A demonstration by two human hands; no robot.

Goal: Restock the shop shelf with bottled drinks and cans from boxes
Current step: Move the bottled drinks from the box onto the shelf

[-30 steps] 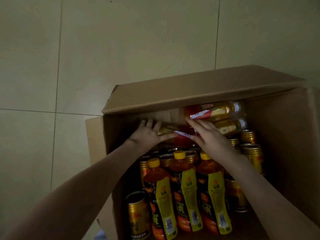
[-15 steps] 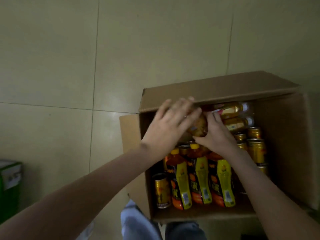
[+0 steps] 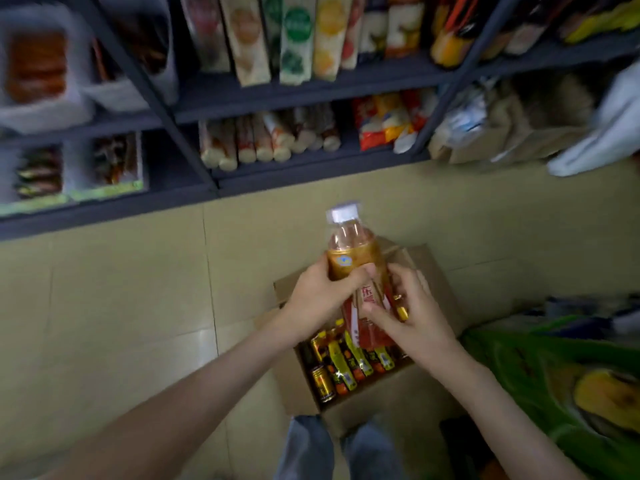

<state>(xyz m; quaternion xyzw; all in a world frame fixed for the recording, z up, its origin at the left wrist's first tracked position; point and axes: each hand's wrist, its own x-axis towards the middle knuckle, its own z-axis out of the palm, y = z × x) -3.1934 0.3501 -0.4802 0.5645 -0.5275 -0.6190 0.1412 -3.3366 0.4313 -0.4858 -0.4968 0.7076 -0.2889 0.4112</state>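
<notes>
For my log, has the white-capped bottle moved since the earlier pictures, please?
Yes: the bottle rose out of the cardboard box, above it now.

Single head view, wide-angle, tilted forward and steeply down. Left hand (image 3: 311,299), right hand (image 3: 415,323) and bottle (image 3: 349,258) sit close to the lens, mid-frame. Box (image 3: 440,282) on floor (image 3: 121,306) lies straight below, knees (image 3: 308,445) at the bottom edge, shelf (image 3: 311,95) farther off across the top.
</notes>
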